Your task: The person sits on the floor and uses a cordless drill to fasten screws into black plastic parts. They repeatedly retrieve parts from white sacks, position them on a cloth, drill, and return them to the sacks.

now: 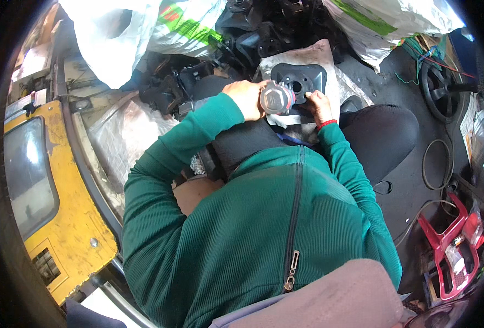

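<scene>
A black plastic part (316, 75) with a flared rectangular flange and a round central hole lies on a whitish cloth-like pad (322, 52) in front of my lap. My left hand (245, 98) is closed around a grey, round-ended tool (275, 99) with a reddish and blue band. I cannot tell its exact kind. The tool is beside the hole and hides part of the left edge of the black part. My right hand (321, 107) pinches the near right side of the black part, thumb and fingertips close to the hole.
Several similar black parts (253, 41) are heaped beyond the pad, between white plastic sacks (192, 24). To my left stands a yellow machine panel (83, 213). At right are a black wheel (439, 93), loose cables (438, 156) and a red plastic frame (444, 240).
</scene>
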Demonstrator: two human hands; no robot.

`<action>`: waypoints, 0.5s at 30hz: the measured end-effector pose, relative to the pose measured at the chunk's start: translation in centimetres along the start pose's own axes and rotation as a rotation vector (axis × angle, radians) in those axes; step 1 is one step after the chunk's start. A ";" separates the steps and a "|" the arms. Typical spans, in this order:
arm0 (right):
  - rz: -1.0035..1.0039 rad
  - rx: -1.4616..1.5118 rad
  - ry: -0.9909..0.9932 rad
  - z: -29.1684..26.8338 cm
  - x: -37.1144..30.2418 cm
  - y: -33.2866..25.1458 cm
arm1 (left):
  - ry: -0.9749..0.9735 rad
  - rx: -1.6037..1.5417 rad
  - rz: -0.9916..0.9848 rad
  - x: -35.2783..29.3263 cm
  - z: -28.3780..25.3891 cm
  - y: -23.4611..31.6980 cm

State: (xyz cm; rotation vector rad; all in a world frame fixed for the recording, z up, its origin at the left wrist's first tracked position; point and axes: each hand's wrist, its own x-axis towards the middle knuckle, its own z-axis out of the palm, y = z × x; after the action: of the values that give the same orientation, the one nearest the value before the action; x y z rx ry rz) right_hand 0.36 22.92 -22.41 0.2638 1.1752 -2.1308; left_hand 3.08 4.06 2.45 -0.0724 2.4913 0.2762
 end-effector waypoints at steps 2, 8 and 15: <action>0.008 -0.004 -0.030 0.0 0.1 0.0 | 0.003 -0.051 0.015 1.0 1.7 -1.8; 0.015 -0.060 -0.017 -1.7 1.4 1.3 | 0.015 -0.129 0.062 2.6 1.5 -2.5; -0.003 -0.012 0.020 -0.9 1.6 1.4 | 0.021 -0.148 0.020 2.9 2.3 -2.7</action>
State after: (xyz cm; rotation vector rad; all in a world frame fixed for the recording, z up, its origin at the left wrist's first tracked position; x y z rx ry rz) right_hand -0.10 22.45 -24.63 0.2778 1.2005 -2.1275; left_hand 2.38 1.98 -1.56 -0.1120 2.4902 0.4695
